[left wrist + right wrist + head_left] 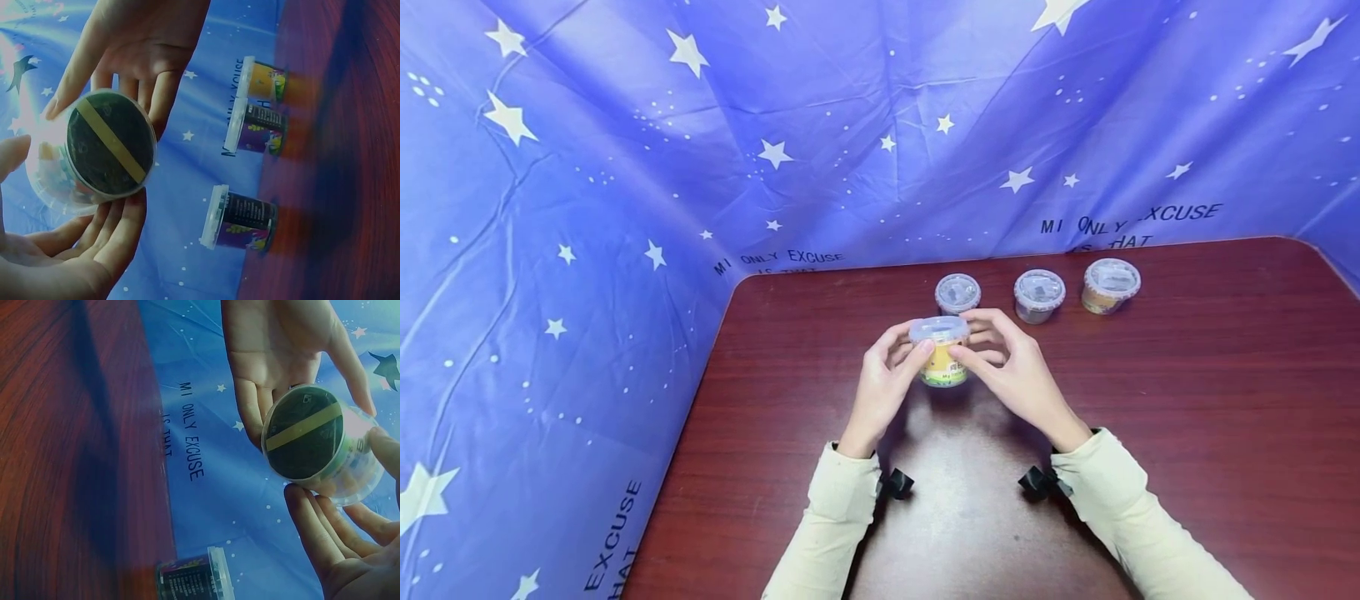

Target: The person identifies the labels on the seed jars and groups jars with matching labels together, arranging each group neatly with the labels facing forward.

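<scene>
Holding a tub (pixel 943 367) raised above the table (pixel 1225 400), a person's left grip (pixel 880 385) and right grip (pixel 1017 362) clasp it from either side, thumbs on its yellow-and-green near face and fingers curled around it. Both wrist views show its dark underside (pixel 128 124) crossed by a yellow strip (pixel 111 142). Behind, upright near the table's far edge, stand a left tub (pixel 958 293), just beyond the held one, and a middle tub (pixel 1040 293) and right tub (pixel 1110 285) set closer together, before a blue cloth (pixel 850 83) printed with white stars and black lettering.
</scene>
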A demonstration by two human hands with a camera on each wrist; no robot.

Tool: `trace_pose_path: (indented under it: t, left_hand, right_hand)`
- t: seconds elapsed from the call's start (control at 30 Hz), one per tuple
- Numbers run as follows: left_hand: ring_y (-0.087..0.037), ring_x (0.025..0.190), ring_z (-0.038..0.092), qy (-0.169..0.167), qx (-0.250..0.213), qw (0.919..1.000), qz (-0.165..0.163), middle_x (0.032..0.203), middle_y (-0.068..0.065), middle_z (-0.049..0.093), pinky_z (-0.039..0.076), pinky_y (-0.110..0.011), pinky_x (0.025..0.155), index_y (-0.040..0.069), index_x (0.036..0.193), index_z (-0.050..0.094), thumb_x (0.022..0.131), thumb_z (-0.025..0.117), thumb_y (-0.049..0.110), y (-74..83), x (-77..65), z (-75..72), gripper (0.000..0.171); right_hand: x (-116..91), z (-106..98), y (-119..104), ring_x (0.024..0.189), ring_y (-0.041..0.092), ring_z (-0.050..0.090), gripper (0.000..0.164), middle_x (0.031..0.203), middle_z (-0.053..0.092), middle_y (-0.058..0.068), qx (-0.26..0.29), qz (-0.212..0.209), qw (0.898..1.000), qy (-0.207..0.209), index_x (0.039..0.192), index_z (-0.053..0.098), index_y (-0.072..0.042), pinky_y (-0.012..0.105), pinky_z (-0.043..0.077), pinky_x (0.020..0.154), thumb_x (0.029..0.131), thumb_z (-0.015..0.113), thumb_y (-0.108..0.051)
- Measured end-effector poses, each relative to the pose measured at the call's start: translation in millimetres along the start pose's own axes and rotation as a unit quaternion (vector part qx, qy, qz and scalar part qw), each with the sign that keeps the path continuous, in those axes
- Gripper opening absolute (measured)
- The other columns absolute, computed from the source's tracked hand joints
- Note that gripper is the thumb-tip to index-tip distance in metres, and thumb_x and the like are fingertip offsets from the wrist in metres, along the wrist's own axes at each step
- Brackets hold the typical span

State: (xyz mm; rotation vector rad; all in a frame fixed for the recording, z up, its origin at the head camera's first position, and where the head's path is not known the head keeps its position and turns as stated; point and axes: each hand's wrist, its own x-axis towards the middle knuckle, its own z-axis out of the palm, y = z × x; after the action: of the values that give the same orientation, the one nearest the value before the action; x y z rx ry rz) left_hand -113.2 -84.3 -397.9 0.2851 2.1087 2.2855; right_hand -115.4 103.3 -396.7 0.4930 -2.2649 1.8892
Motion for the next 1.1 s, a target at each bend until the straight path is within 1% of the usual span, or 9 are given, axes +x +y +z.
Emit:
trace_pose_path:
  t: [0.17,0.43,0.57,0.67,0.77,0.97,1.1]
  left_hand:
    - [-0.012,0.103,0.066,-0.024,-0.022,0.9995,-0.003,0.119,-0.019,0.064,0.056,-0.026,0.087,-0.001,0.132,0.056,0.097,0.062,0.012,-2.1,0.9,-1.1,0.038]
    - [-0.012,0.105,0.065,-0.041,-0.031,0.9987,0.002,0.122,-0.018,0.063,0.055,-0.027,0.090,-0.002,0.133,0.056,0.098,0.059,0.018,-5.2,2.6,-3.1,0.041]
    - [-0.013,0.106,0.064,-0.052,-0.039,0.9979,-0.001,0.122,-0.018,0.063,0.055,-0.030,0.092,-0.002,0.134,0.055,0.098,0.056,0.020,-6.8,2.8,-4.4,0.043]
    - [-0.013,0.107,0.063,-0.056,-0.043,0.9975,-0.003,0.123,-0.018,0.062,0.055,-0.032,0.094,-0.003,0.135,0.054,0.099,0.055,0.019,-7.6,3.1,-4.8,0.043]
    - [-0.013,0.107,0.063,-0.050,-0.041,0.9979,-0.004,0.124,-0.019,0.062,0.055,-0.033,0.094,-0.002,0.136,0.054,0.099,0.055,0.019,-8.4,3.1,-4.9,0.043]
    - [-0.011,0.100,0.064,-0.021,-0.031,0.9993,0.008,0.120,-0.019,0.062,0.056,-0.028,0.088,-0.002,0.134,0.055,0.099,0.056,0.015,-8.0,1.6,-4.2,0.038]
    - [-0.010,0.098,0.064,-0.019,-0.027,0.9994,0.007,0.118,-0.017,0.063,0.056,-0.026,0.086,-0.002,0.134,0.055,0.099,0.057,0.016,-7.2,0.7,-2.9,0.039]
  right_hand:
    - [-0.5,-3.0,2.3,0.097,0.008,0.065,0.039,0.107,0.068,0.016,0.004,0.002,1.000,-0.008,0.128,0.058,-0.005,0.020,0.057,0.081,0.092,0.071,-0.008]
    - [0.3,-5.5,5.2,0.098,0.011,0.064,0.038,0.108,0.068,0.015,0.015,0.009,1.000,-0.024,0.129,0.057,-0.005,0.021,0.057,0.082,0.093,0.069,-0.008]
    - [0.7,-4.8,6.3,0.098,0.011,0.065,0.040,0.110,0.067,0.016,0.032,0.008,0.999,-0.039,0.131,0.056,-0.004,0.022,0.057,0.082,0.093,0.068,-0.007]
    - [0.7,-3.6,5.8,0.098,0.011,0.065,0.040,0.110,0.067,0.016,0.035,0.008,0.999,-0.041,0.131,0.056,-0.004,0.023,0.057,0.083,0.093,0.068,-0.007]
    - [0.3,-2.2,4.9,0.098,0.011,0.066,0.041,0.109,0.068,0.014,0.025,0.013,0.999,-0.028,0.131,0.057,-0.006,0.023,0.058,0.082,0.093,0.070,-0.010]
    - [0.6,1.1,3.9,0.097,0.010,0.066,0.042,0.108,0.069,0.012,0.017,0.019,1.000,-0.005,0.129,0.057,-0.007,0.024,0.058,0.081,0.091,0.073,-0.015]
    - [0.8,3.2,4.3,0.096,0.010,0.067,0.042,0.108,0.068,0.013,0.021,0.024,0.999,0.000,0.128,0.057,-0.008,0.025,0.059,0.080,0.090,0.074,-0.015]
